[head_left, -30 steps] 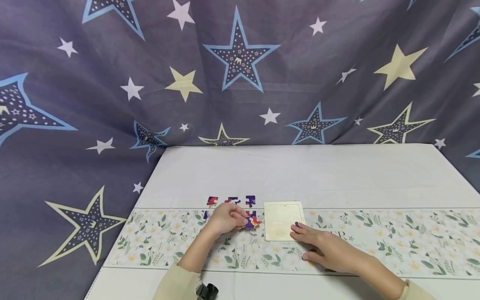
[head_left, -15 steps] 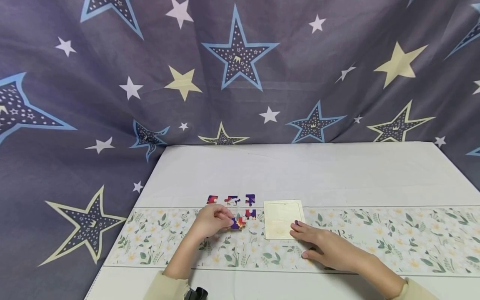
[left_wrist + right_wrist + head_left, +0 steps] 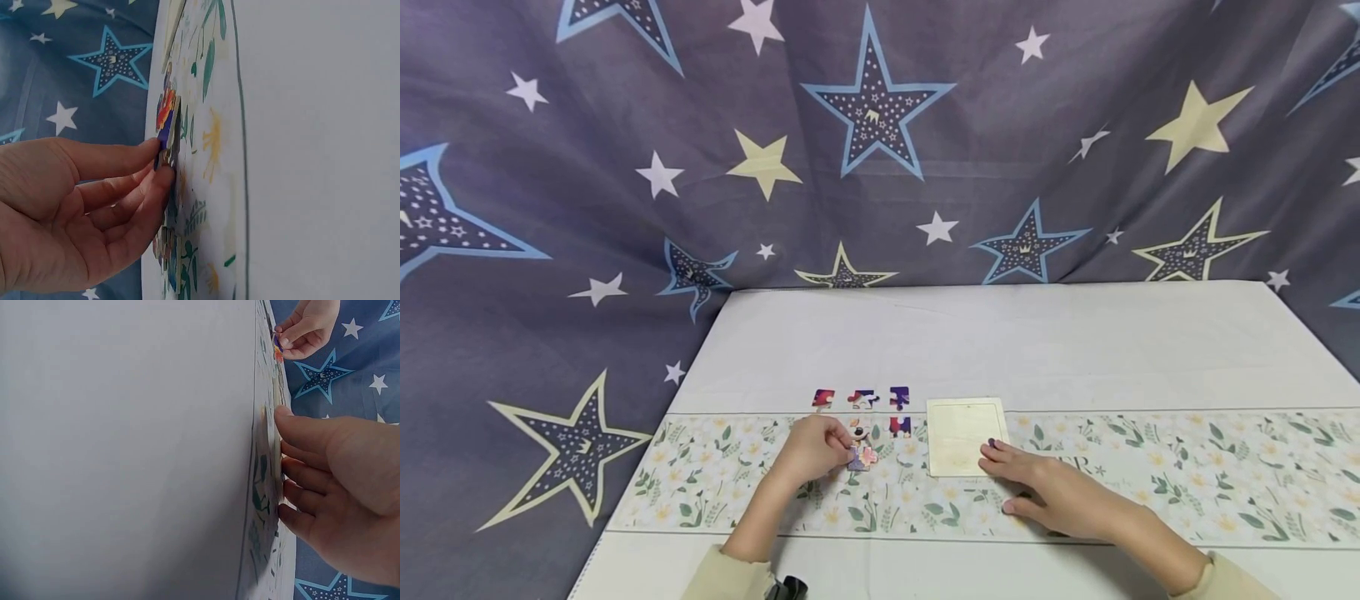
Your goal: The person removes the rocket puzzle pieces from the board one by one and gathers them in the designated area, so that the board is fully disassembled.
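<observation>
Between the thumb and fingers of my left hand (image 3: 811, 454) is a jigsaw puzzle piece (image 3: 861, 459), purple with a red and yellow patch. The left wrist view shows this pinch from the side, the piece (image 3: 167, 122) just over the table. Loose puzzle pieces lie around it: one with a dark spot (image 3: 859, 431) right behind, a red and purple one (image 3: 900, 427) to the right. My right hand (image 3: 1052, 492) rests with its fingertips on the right edge of a pale square puzzle board (image 3: 958, 433). A small purple bit (image 3: 991, 443) shows at those fingertips, mostly hidden.
Behind the left hand, a row of puzzle pieces holds a red one (image 3: 823, 398), a mixed-colour one (image 3: 863, 400) and a purple one (image 3: 899, 397). A floral strip (image 3: 1195, 492) crosses the white table (image 3: 1037, 350). A star-patterned curtain (image 3: 970, 150) hangs behind.
My left hand has moved left with the pinched puzzle piece, away from the board, and the piece has tilted. The piece with the dark spot has come into sight. The right hand stays put.
</observation>
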`<move>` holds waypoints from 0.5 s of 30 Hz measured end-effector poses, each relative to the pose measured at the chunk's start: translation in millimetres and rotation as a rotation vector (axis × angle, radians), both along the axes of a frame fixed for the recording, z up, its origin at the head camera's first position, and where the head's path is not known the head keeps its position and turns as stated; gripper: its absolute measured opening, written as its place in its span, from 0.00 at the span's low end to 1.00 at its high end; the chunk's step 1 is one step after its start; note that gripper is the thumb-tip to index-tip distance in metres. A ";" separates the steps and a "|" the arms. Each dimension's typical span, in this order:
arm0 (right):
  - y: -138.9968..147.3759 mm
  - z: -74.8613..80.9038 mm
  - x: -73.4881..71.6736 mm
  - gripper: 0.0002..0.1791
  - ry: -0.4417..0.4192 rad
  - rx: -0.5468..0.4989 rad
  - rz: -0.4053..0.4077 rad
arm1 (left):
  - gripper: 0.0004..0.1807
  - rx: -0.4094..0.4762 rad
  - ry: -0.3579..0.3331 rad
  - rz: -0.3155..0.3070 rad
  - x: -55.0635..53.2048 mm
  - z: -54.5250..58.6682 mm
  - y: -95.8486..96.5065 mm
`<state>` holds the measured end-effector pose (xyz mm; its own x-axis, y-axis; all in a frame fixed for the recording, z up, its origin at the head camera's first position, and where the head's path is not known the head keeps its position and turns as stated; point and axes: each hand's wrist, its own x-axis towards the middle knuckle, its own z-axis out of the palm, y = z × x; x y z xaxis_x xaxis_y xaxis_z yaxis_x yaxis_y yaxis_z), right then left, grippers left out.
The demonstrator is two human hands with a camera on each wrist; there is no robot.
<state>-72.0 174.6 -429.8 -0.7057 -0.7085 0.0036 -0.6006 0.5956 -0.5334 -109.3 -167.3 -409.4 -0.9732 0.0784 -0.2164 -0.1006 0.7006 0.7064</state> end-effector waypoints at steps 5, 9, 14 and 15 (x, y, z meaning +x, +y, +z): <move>-0.4 -0.4 0.1 0.31 0.009 0.002 0.005 | 0.05 -0.037 0.006 0.001 1.1 2.3 0.9; -0.3 -0.6 -0.1 0.31 0.018 -0.004 0.004 | 0.05 -0.041 -0.006 -0.005 1.7 3.7 0.7; -0.7 -0.4 -0.3 0.30 0.023 -0.009 0.004 | 0.06 -0.042 -0.006 -0.009 2.1 3.4 0.1; -0.8 -0.3 -0.3 0.30 0.020 -0.009 0.003 | 0.05 -0.044 -0.005 -0.009 2.2 3.2 -0.1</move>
